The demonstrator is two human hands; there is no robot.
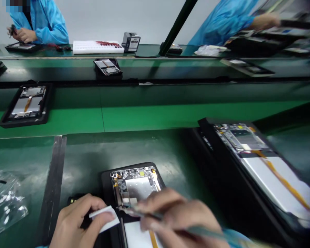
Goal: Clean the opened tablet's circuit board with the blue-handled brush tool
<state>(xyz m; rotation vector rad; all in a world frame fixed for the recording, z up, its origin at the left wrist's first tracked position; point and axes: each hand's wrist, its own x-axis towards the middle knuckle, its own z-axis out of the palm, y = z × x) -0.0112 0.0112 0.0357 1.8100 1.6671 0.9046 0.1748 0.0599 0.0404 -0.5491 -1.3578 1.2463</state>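
My left hand [80, 220] pinches a small white folded square [110, 222], which looks like paper or cloth. It is beside the left edge of an opened tablet-like device [138, 186] lying in a black tray [107, 186]. Over the middle of that device, my right hand [181, 218] grips a thin stick-like tool [206, 231], blurred by motion. The tool's tip is near the lower edge of the circuit board; whether it touches cannot be made out. Below the board, my right hand partly covers a white battery [133, 232] with an orange ribbon cable [153, 237].
At right, black trays [209, 172] are stacked with another opened device [271, 172] on top. One more opened device [28, 103] lies on the green strip. A clear plastic bag [6, 203] is at left. Two people in blue sleeves [51, 24] work across the bench.
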